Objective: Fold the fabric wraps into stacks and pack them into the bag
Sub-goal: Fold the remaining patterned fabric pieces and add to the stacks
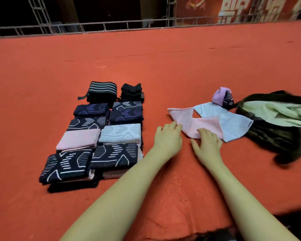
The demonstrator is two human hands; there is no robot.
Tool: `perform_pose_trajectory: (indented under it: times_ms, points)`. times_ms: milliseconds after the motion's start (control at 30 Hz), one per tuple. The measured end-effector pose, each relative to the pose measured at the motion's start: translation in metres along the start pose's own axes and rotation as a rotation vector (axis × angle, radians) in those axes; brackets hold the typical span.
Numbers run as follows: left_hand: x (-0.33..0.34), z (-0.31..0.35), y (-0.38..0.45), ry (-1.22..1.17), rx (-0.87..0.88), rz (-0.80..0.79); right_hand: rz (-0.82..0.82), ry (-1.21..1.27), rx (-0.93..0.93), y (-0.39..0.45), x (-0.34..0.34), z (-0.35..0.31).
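A pink wrap (189, 121) lies half folded on the red cloth, overlapping a pale blue wrap (231, 125). My left hand (167, 136) rests on the pink wrap's left part with its fingertips on the fabric. My right hand (207, 141) lies flat on the wrap's lower edge, fingers spread. Left of my hands, two rows of folded wraps (97, 134) stand in stacks: dark patterned, pink, pale blue, striped black. The dark bag (271, 136) lies open at the right with a light green cloth (274, 113) inside.
A lilac and dark bundle (222, 97) sits behind the blue wrap, beside the bag's mouth. The red cloth (146, 58) covers the whole surface up to a metal railing (94, 26) at the far edge.
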State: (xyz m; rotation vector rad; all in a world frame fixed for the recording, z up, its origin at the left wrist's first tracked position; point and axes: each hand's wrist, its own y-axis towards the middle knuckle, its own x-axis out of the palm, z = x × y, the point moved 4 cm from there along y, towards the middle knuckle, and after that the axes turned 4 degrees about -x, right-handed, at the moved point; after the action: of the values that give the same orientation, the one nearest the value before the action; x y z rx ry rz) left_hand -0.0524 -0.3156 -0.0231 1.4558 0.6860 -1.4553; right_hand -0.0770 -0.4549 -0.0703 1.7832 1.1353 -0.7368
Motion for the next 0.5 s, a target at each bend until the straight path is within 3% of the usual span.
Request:
perform_pose_trajectory:
  times_ms: [267, 433, 500]
  points:
    - [0.033, 0.008, 0.036, 0.270, 0.163, -0.088, -0.030, -0.131, -0.023, 0.017, 0.014, 0.007]
    - [0.027, 0.008, 0.049, 0.435, 0.413, 0.071, 0.011, -0.124, -0.029, 0.022, 0.013, 0.008]
    - [0.024, 0.009, 0.045, 0.437, 0.395, 0.105, 0.048, -0.122, -0.069, 0.020, 0.012, 0.005]
